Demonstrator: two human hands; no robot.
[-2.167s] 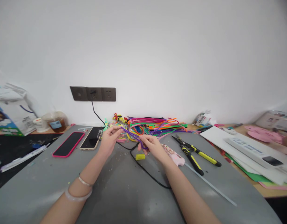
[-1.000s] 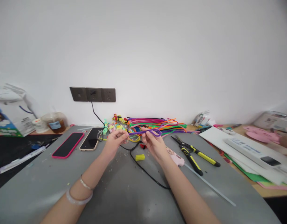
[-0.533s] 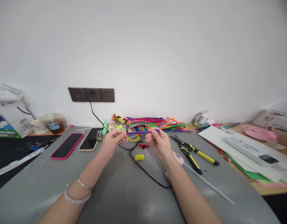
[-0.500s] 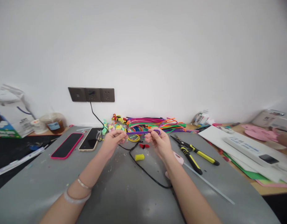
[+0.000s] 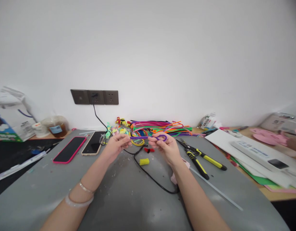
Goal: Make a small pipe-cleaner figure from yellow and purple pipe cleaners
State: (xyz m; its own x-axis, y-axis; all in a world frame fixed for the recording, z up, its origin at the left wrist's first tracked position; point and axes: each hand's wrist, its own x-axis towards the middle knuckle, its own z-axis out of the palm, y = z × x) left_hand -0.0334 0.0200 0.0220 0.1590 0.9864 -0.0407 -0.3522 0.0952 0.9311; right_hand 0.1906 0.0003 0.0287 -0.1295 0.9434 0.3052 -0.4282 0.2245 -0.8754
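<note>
A purple pipe cleaner (image 5: 139,137) stretches level between my two hands above the grey table. My left hand (image 5: 116,146) pinches its left end. The fingers of my right hand (image 5: 166,147) are closed on the other end, where the stem curls into a small loop. Below and between the hands lie a red twisted piece (image 5: 149,150) and a short yellow bundle (image 5: 144,161). Just behind them sits a pile of colourful pipe cleaners (image 5: 160,125), with a yellow ring (image 5: 137,142) in front of it.
Pliers with yellow-black handles (image 5: 198,158) lie right of my hands, and a glue stick (image 5: 216,189) beside my right forearm. Two phones, one in a pink case (image 5: 69,150), lie left. A black cable (image 5: 152,177) crosses the table. Another person's hand (image 5: 295,145) shows at far right.
My right hand has turned a little and shifted slightly right, and the purple loop at its fingers now shows rounder. My left hand has hardly moved.
</note>
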